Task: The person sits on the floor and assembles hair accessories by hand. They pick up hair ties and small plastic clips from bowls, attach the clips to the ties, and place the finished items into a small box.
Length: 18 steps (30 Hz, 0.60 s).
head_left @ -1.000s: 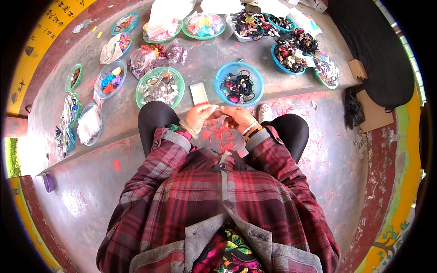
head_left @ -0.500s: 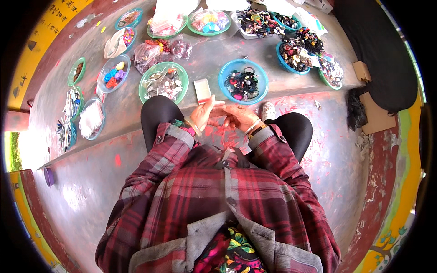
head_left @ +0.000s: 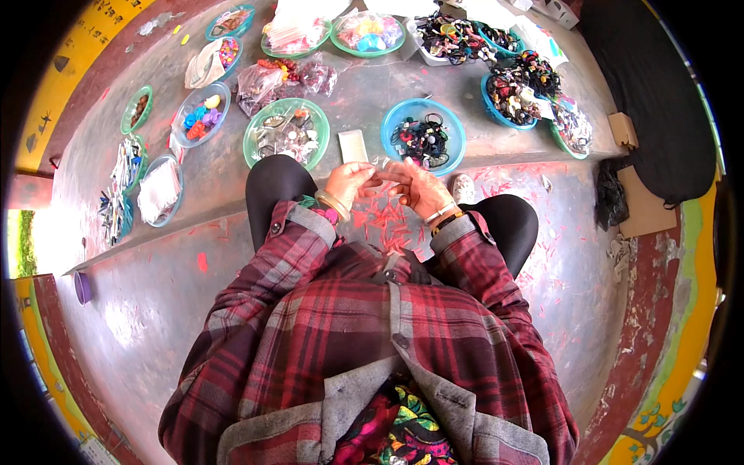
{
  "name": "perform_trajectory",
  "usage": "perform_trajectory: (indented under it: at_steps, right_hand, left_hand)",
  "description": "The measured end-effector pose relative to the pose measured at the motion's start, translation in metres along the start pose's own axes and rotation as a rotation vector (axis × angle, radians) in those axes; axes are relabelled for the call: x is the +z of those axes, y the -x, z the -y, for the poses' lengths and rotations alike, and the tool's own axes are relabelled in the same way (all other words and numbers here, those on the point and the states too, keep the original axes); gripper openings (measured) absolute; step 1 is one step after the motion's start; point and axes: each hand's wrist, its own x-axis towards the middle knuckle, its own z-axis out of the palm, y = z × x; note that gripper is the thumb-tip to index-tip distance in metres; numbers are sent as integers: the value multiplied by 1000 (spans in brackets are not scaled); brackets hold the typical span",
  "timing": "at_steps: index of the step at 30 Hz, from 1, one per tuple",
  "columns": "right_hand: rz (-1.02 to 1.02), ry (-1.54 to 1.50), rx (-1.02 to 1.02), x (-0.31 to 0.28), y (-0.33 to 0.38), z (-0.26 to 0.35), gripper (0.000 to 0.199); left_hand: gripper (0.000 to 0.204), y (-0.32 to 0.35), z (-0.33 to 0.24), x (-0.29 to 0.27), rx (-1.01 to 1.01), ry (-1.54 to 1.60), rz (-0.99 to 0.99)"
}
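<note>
My left hand (head_left: 350, 184) and my right hand (head_left: 421, 188) meet in front of my knees, fingers pinched close together. Between the fingertips is a small, clear, shiny piece (head_left: 383, 163), too small to name. Just beyond my left hand lies a shallow white rectangular tray (head_left: 353, 144). A blue basin (head_left: 458, 142) stands past my right hand, with black hair ties (head_left: 422, 139) and small dark pieces in it. Past my left knee is a green basin (head_left: 249, 142) of clear-wrapped small items.
Red scraps (head_left: 385, 226) litter the floor below my hands. More basins of bagged items, coloured pieces and black bands line the raised ledge. Left stands a basin with white sheets (head_left: 159, 191). A purple cup (head_left: 83, 287) is far left; cardboard (head_left: 649, 205) and a black bag (head_left: 611, 194) lie right.
My hands have drawn slightly apart, and a clear piece now shows between the fingertips. The whole view has shifted a little; the basins stay in place.
</note>
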Motion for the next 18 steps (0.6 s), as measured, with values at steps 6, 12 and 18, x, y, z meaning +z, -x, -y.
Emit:
perform_trajectory:
  at_steps: [6, 12, 18]
  right_hand:
    - [22, 17, -25, 3, 3, 3, 45]
    - [8, -1, 7, 0, 2, 3, 45]
    - [66, 11, -14, 5, 4, 4, 45]
  left_hand:
    - [18, 0, 0, 1, 183, -195, -27]
    - [16, 4, -3, 6, 412, -485, -101]
    - [15, 3, -4, 5, 370, -482, -126]
